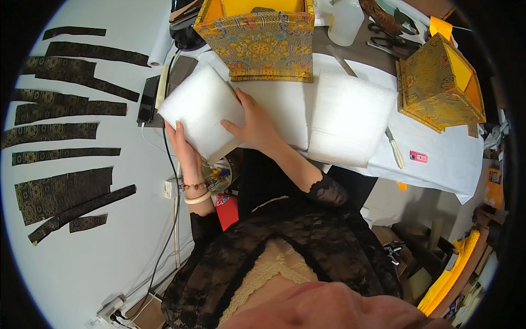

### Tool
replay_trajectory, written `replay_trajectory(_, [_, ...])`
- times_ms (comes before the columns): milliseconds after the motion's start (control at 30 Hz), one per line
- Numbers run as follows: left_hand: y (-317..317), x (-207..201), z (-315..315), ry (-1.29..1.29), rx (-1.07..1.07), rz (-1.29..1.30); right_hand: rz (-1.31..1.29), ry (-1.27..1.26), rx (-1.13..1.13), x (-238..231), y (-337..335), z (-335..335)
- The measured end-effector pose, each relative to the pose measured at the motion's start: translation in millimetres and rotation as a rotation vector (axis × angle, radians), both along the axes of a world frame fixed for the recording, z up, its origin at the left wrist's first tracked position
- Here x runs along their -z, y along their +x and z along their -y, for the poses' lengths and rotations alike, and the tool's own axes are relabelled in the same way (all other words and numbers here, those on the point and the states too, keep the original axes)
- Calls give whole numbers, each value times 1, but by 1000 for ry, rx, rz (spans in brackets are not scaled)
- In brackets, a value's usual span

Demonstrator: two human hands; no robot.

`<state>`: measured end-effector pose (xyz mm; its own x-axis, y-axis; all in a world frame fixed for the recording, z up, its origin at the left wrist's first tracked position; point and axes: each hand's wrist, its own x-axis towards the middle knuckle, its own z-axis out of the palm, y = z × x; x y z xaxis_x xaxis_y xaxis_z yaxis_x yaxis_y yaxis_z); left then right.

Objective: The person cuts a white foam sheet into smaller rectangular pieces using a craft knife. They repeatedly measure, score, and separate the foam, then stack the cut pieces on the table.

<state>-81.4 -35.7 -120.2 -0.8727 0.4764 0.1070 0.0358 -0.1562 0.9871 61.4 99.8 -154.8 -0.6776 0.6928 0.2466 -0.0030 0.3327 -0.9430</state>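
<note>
Both my hands grip a white padded block (pixel 200 112), tilted over the near left edge of the table. It has a soft, fibrous top, and a thin greyish edge shows along its right side. My left hand (pixel 186 151) supports its lower left side, fingers partly hidden beneath. My right hand (pixel 252 120) presses its right side, with the thumb on the white face. A similar white padded block (pixel 353 118) lies on the table to the right. Beyond the held block stands a gold-patterned brocade box (pixel 263 46) with a yellow inside.
A smaller brocade box (pixel 438 88) stands at the right. Around the second block lie a metal ruler (pixel 341 60), a white-handled knife (pixel 395 149) and a small pink case (pixel 418 157). A bottle (pixel 345 22) and scissors (pixel 386 41) sit behind. Dark brocade strips (pixel 66 131) hang at left beside a phone (pixel 148 98).
</note>
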Motion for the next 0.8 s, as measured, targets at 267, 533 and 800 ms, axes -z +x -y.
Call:
replay_trajectory(267, [-8,2,-9,-87,28,27,16,-117,-30,6,-12,-17])
replay_trajectory(533, [-8,6,-8,-114,19,25,49,-190,-50,-5,-9,-20])
replay_trajectory(800, [-5,3,-13,-138,19,20,40,-132,-11,-1,-11,-20])
